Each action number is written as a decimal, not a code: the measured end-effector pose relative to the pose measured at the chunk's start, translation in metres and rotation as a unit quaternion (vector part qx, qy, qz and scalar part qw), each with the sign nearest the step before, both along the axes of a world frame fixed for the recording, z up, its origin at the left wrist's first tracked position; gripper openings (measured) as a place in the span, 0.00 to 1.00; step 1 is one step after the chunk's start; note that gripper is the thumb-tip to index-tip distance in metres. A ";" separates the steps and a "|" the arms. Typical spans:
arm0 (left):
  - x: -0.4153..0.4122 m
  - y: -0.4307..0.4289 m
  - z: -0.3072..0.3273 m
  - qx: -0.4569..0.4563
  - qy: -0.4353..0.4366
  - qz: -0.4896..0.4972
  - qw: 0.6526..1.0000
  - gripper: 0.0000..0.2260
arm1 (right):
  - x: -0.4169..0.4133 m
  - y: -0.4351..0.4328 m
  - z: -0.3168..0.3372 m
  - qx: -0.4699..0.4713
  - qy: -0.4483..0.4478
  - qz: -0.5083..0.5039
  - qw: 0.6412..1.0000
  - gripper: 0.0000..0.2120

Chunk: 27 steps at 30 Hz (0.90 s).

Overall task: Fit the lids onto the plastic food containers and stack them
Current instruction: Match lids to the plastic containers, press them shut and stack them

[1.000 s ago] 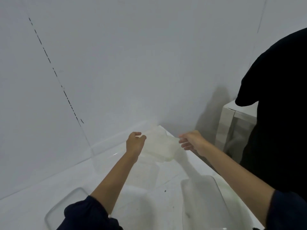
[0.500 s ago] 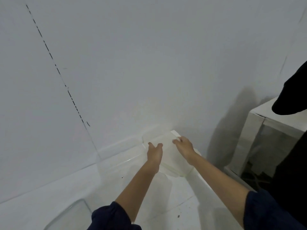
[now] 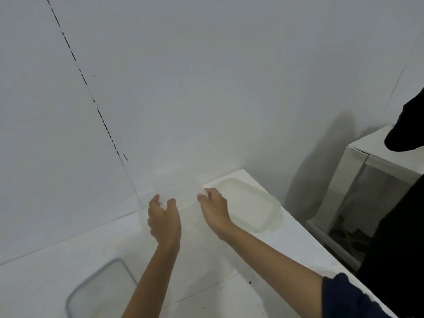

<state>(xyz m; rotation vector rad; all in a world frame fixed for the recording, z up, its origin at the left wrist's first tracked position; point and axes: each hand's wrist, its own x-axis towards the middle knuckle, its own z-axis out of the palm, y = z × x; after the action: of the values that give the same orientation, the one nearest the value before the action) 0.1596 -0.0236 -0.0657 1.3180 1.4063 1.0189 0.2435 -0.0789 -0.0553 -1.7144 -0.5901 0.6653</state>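
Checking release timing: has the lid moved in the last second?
Yes. Held up and tilted before, the lid has come down and lies flat at the far corner of the table.

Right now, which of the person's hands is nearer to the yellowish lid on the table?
The right hand. It sits just beside the yellowish lid, at its left edge; I cannot tell if they touch. The left hand is farther left, beyond the right hand.

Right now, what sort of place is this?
Likely a bare indoor workspace, not a furnished kitchen: a white table in a corner of plain white walls, holding a lid and a clear container, with a white cabinet alongside.
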 end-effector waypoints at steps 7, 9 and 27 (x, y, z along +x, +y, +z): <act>-0.014 0.001 0.003 0.010 0.063 0.010 0.998 0.22 | -0.012 -0.001 -0.002 -0.012 -0.002 0.048 0.999 0.20; -0.007 0.000 0.018 0.088 0.114 0.003 0.989 0.22 | -0.001 -0.006 0.003 -0.013 -0.006 0.042 0.999 0.20; 0.166 0.044 -0.010 0.042 0.458 -0.414 0.786 0.27 | 0.127 -0.088 -0.047 -0.297 -0.048 -0.205 0.932 0.23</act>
<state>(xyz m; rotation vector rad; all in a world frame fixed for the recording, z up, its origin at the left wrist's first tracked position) 0.3253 0.0208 -0.0757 2.3600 1.1488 -0.2380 0.3709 -0.1668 -0.1027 -2.3563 -0.0711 0.4822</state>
